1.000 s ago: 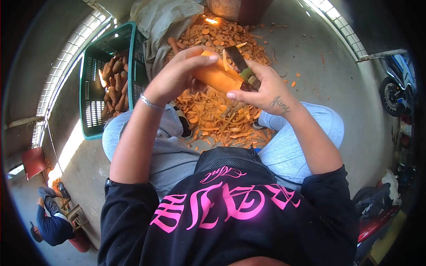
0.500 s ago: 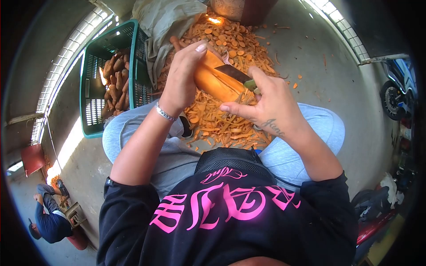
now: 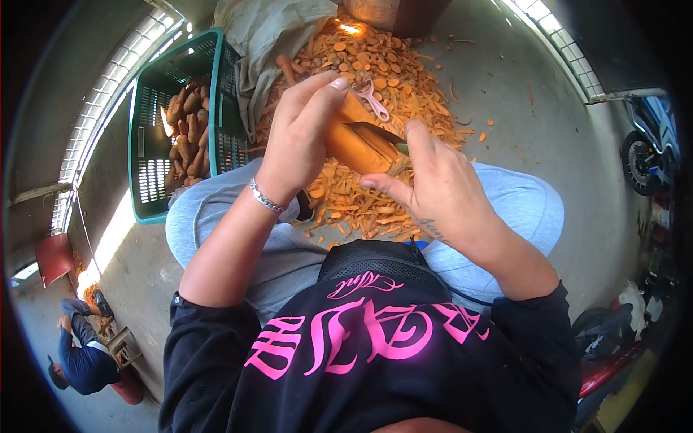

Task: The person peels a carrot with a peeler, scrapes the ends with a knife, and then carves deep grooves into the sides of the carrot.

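My left hand [image 3: 299, 133] is closed around a thick, peeled orange root vegetable [image 3: 350, 144], holding it tilted over the peelings. A knife [image 3: 377, 132] with a dark blade and green handle is gripped in my right hand [image 3: 440, 169]. Its blade lies against the vegetable beside a long groove, and my right thumb reaches toward the vegetable's near end. Just beyond the vegetable, a pink peeler [image 3: 375, 101] rests on the heap of orange peelings and round slices [image 3: 393, 68].
At the left stands a green plastic crate [image 3: 136, 155] with several brownish roots [image 3: 189, 137] inside. A pale sack [image 3: 263, 32] lies beside the heap. Another person [image 3: 83, 353] sits far left. A motorcycle wheel [image 3: 639, 162] shows at the right.
The knife blade has shifted slightly and its handle is now mostly covered by my right hand, which has rolled over it. The pink peeler has come more fully into view.
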Demonstrator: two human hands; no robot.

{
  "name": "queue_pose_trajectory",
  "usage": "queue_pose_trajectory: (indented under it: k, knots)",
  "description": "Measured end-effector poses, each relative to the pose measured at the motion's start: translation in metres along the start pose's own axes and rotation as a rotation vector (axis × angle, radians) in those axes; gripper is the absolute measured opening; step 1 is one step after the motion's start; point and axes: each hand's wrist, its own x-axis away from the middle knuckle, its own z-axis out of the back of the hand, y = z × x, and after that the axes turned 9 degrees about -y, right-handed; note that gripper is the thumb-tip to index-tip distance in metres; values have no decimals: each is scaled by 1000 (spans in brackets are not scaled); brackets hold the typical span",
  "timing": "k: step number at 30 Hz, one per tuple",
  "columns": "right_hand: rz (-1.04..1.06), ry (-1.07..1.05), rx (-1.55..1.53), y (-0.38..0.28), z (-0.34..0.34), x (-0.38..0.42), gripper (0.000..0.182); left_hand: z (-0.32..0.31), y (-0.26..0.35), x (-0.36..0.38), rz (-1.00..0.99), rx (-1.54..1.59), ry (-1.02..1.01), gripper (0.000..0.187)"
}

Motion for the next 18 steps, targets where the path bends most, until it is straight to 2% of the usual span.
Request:
queue_pose_trajectory:
  k: [2, 4, 6, 8, 11, 13, 18]
  knots:
    - [-13, -39, -12, -2, 4, -1, 69, 2, -4, 0, -5, -3, -9, 38]
    - [-28, -72, -21, -2, 5, -1, 69, -4, -20, -4, -187, -77, 125, 35]
    - [-46, -97, -29, -1, 4, -2, 68, -6, -21, -5, -177, -1, 143, 34]
    - [-49, -94, -65, 4, -3, -2, 68, -4, -6, -1, 31, 220, 46, 34]
    - [-86, -145, -122, 5, -6, -2, 69, -10, -5, 1, 8, 176, 118, 34]
    - [-87, -144, -125, 8, -7, -1, 68, -10, -8, 1, -47, 124, 96, 33]
    - [-90, -61, -16, 12, -2, -4, 66, 1, -15, -2, 65, 224, 53, 39]
